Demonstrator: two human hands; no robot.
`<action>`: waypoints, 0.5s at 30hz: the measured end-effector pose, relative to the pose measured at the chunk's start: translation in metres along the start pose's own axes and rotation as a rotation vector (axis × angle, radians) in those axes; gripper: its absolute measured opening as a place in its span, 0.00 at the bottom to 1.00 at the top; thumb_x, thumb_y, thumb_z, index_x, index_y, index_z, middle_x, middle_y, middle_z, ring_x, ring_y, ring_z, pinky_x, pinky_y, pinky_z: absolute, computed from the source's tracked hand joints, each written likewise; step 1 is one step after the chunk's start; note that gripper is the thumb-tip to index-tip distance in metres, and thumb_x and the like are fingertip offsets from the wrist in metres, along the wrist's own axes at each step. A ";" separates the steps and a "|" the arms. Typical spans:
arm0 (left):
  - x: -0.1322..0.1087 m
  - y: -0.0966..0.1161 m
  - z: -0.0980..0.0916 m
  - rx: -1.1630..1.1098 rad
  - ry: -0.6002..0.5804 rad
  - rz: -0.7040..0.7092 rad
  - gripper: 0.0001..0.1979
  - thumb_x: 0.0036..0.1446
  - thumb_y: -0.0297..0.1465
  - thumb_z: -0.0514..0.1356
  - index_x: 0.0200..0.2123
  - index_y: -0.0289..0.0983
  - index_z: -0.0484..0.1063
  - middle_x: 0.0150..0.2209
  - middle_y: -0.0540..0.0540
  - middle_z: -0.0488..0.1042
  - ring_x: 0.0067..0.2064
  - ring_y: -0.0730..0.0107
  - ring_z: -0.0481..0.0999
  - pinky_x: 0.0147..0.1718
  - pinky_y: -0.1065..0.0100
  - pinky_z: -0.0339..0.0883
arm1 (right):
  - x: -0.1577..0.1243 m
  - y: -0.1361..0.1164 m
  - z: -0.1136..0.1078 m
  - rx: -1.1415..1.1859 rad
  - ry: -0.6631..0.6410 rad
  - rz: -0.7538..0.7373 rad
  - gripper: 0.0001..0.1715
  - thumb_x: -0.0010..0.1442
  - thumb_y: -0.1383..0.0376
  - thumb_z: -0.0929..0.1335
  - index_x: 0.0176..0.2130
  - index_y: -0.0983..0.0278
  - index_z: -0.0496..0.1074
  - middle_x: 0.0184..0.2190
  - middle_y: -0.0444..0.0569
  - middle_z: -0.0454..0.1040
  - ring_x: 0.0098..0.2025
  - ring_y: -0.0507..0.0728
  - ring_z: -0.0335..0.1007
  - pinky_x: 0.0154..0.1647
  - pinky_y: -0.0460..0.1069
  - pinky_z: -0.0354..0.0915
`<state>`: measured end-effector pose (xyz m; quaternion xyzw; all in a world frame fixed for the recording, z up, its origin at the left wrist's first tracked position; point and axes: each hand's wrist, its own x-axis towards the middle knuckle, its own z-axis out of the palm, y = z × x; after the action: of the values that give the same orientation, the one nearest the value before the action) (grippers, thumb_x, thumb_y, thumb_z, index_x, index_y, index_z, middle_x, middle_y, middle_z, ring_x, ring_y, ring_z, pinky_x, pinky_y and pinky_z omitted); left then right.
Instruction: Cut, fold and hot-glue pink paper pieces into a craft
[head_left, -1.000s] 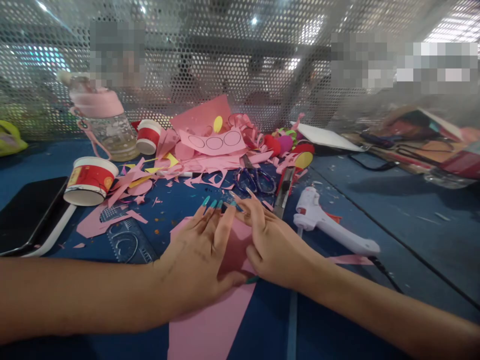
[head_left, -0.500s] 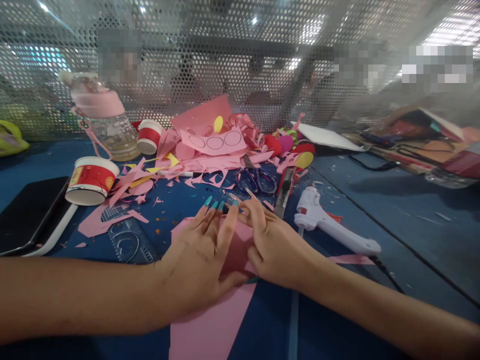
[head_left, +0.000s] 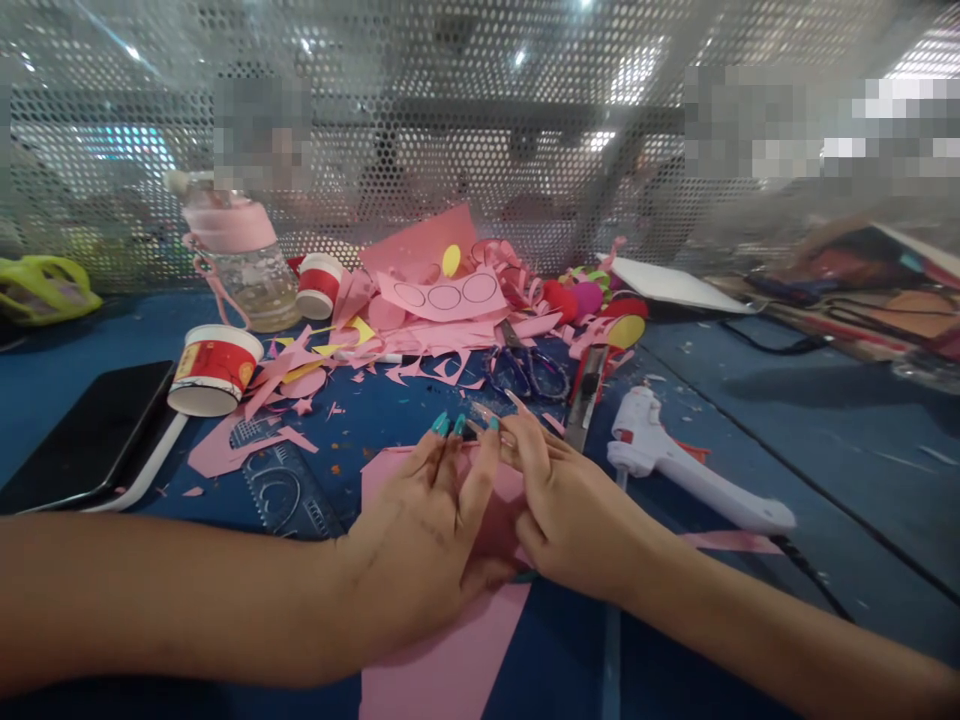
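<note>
Low in the centre of the frame: a sheet of pink paper (head_left: 442, 655), flat on the blue table (head_left: 750, 420), pinned under both hands. On its left part, the left hand (head_left: 424, 545), palm down, fingers stretched long and flat, gripping nothing, nails at the sheet's far edge. On its right part, the right hand (head_left: 574, 515), likewise flat and unclenched, thumb down on the paper, fingertips touching those of the left. Bare paper visible between the two thumbs and below the left wrist, down to the bottom edge. Just right of the right hand, a white glue gun (head_left: 679, 465). Just beyond the fingertips, a knife (head_left: 589, 395) and scissors (head_left: 529, 372). Left of the left hand, a clear ruler (head_left: 289, 495). Further up, a heap of pink scraps (head_left: 442, 320). To the left, a paper cup (head_left: 214, 368), a phone (head_left: 90, 435) and a pink-capped bottle (head_left: 244, 260).
</note>
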<state>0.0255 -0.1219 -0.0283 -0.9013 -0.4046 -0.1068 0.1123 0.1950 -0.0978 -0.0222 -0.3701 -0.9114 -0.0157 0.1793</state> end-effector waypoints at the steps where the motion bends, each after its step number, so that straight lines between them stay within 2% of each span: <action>1: 0.000 0.000 0.000 -0.002 0.001 0.009 0.43 0.56 0.51 0.49 0.59 0.21 0.43 0.50 0.23 0.68 0.55 0.49 0.67 0.54 0.55 0.58 | 0.000 0.000 0.000 -0.011 -0.002 0.002 0.45 0.41 0.75 0.58 0.59 0.79 0.43 0.49 0.69 0.69 0.55 0.64 0.65 0.54 0.62 0.63; 7: -0.001 -0.002 0.002 -0.043 0.015 0.027 0.43 0.57 0.50 0.48 0.61 0.22 0.40 0.52 0.24 0.67 0.55 0.52 0.68 0.55 0.56 0.56 | 0.000 0.000 0.000 -0.030 -0.004 0.001 0.44 0.41 0.75 0.58 0.58 0.80 0.44 0.48 0.70 0.70 0.54 0.64 0.66 0.55 0.62 0.61; 11: -0.005 0.005 0.001 0.061 0.049 -0.003 0.44 0.55 0.51 0.50 0.61 0.21 0.39 0.52 0.22 0.66 0.55 0.45 0.67 0.53 0.51 0.56 | 0.000 -0.001 -0.001 -0.025 -0.008 0.010 0.45 0.41 0.75 0.58 0.59 0.81 0.43 0.46 0.70 0.72 0.54 0.64 0.66 0.54 0.62 0.62; 15: -0.014 0.011 -0.002 0.165 0.064 0.003 0.45 0.55 0.49 0.52 0.62 0.23 0.36 0.51 0.20 0.67 0.54 0.40 0.67 0.50 0.49 0.57 | 0.000 -0.002 -0.001 -0.054 -0.035 0.033 0.45 0.37 0.75 0.59 0.57 0.82 0.48 0.50 0.75 0.67 0.56 0.67 0.63 0.52 0.62 0.64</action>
<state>0.0249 -0.1392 -0.0318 -0.8857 -0.4068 -0.1019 0.1992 0.1941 -0.0996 -0.0209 -0.3902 -0.9073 -0.0309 0.1535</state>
